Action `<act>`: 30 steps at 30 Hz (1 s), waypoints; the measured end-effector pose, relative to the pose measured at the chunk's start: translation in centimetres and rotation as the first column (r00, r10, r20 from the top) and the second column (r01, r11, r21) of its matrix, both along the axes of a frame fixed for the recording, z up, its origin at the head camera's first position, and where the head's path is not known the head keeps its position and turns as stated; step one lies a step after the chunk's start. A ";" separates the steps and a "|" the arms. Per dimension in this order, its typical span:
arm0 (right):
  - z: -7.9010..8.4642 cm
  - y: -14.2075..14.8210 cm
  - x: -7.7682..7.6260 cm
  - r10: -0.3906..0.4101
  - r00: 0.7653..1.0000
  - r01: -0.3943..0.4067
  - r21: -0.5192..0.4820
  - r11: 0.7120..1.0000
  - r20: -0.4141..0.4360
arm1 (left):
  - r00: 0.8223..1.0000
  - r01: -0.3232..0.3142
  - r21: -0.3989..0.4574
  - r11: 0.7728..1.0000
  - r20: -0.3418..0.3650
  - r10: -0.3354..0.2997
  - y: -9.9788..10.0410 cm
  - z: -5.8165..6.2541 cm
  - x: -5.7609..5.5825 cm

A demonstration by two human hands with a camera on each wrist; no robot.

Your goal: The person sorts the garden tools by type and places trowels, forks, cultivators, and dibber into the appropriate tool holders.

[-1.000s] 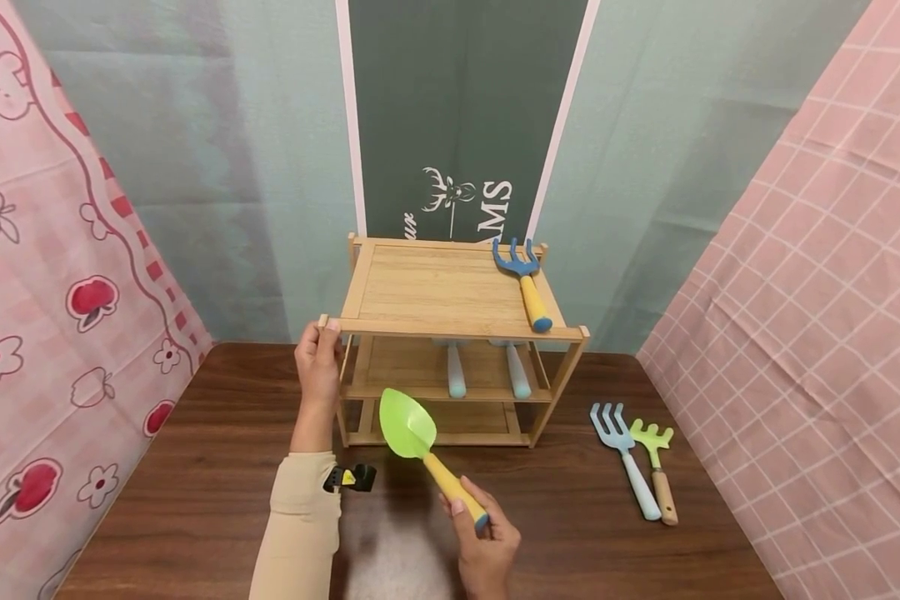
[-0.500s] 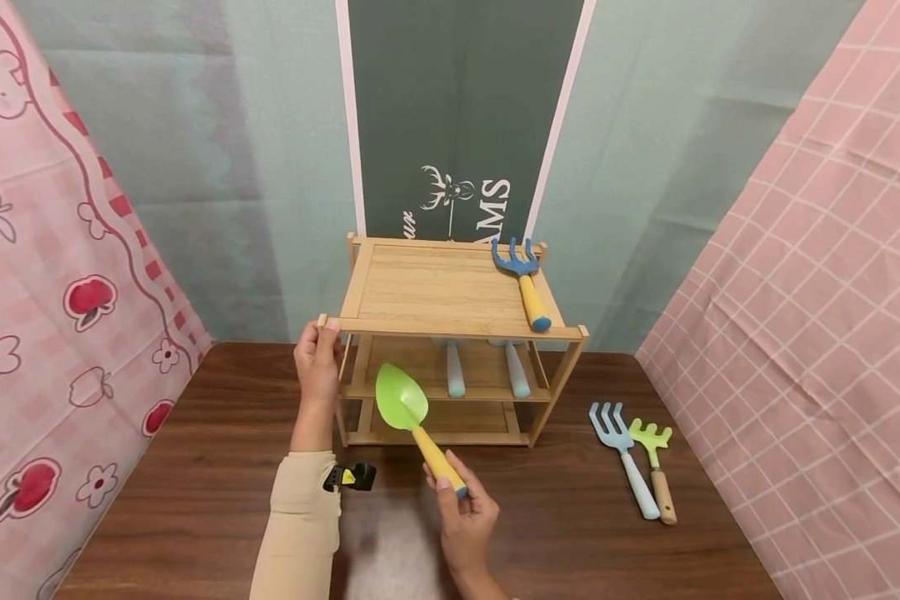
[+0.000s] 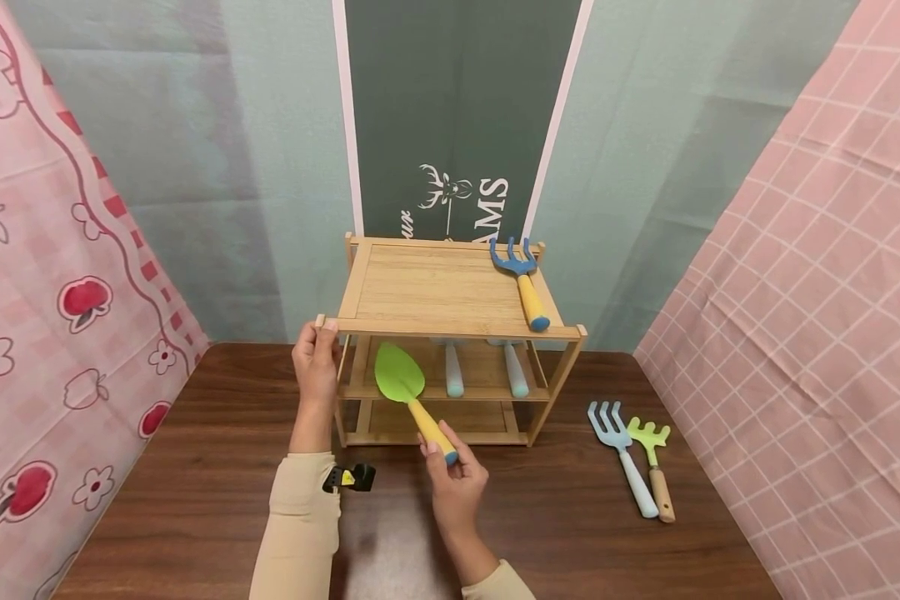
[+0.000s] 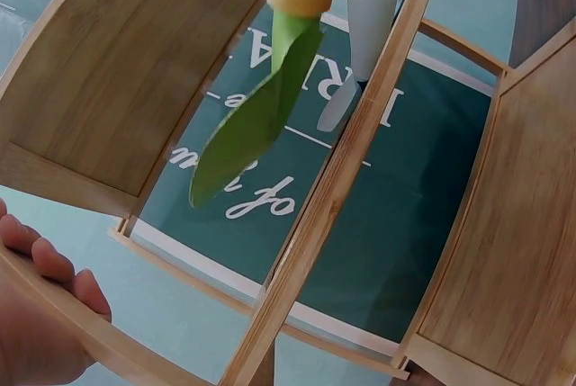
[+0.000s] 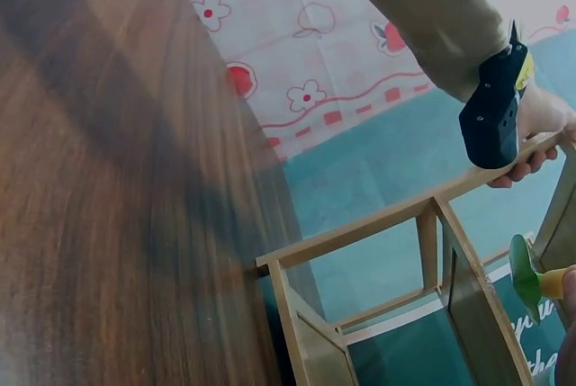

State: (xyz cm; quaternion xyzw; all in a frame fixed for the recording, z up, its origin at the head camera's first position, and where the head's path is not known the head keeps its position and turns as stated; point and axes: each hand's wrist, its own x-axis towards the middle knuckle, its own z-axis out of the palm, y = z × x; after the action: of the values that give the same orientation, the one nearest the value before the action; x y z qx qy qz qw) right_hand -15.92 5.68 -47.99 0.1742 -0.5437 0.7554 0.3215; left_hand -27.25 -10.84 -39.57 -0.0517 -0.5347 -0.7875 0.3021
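Note:
In the head view my right hand [image 3: 456, 483] grips the yellow handle of a green trowel [image 3: 400, 373] near its blue end. The blade points away from me, at the opening between the top and middle shelves of a wooden rack [image 3: 450, 327]. In the left wrist view the green blade [image 4: 247, 139] is tilted between two shelf levels, beside a pale blue-handled tool [image 4: 371, 17]. My left hand [image 3: 317, 362] holds the rack's front left corner at the top, fingers curled round the rail. In the right wrist view the trowel [image 5: 525, 278] shows at the right edge.
A blue hand fork with a yellow handle [image 3: 528, 292] lies on the top shelf's right side. Two pale-handled tools [image 3: 453, 371] lie on the middle shelf, their heads partly hidden. A light blue fork [image 3: 626, 462] and a green rake [image 3: 656, 467] rest on the table [image 3: 555, 533] at right.
My right hand has moved forward and slightly left with the trowel, bringing its blade from in front of the lower shelves up to the middle shelf's opening. My left hand stays on the rack.

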 end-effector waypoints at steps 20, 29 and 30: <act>1.0 -2.6 -3.2 -0.025 0.990 0.049 -0.168 0.985 0.139 | 1.000 -0.007 -0.005 1.000 0.004 0.007 0.0 0.1 0.1; 1.4 -3.4 -4.7 -0.018 0.975 0.058 -0.174 0.983 0.221 | 1.000 0.005 -0.004 1.000 0.000 -0.005 0.0 0.2 0.2; 1.4 -3.4 -4.9 -0.021 0.974 0.060 -0.168 0.984 0.227 | 1.000 0.008 -0.003 1.000 -0.001 -0.008 0.0 0.2 0.2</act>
State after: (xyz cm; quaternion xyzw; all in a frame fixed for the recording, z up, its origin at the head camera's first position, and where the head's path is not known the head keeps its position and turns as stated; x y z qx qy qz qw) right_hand -20.85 2.31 -46.55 0.0477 -0.5119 0.8081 0.2874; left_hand -27.08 -10.85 -39.42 -0.0548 -0.5356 -0.7879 0.2991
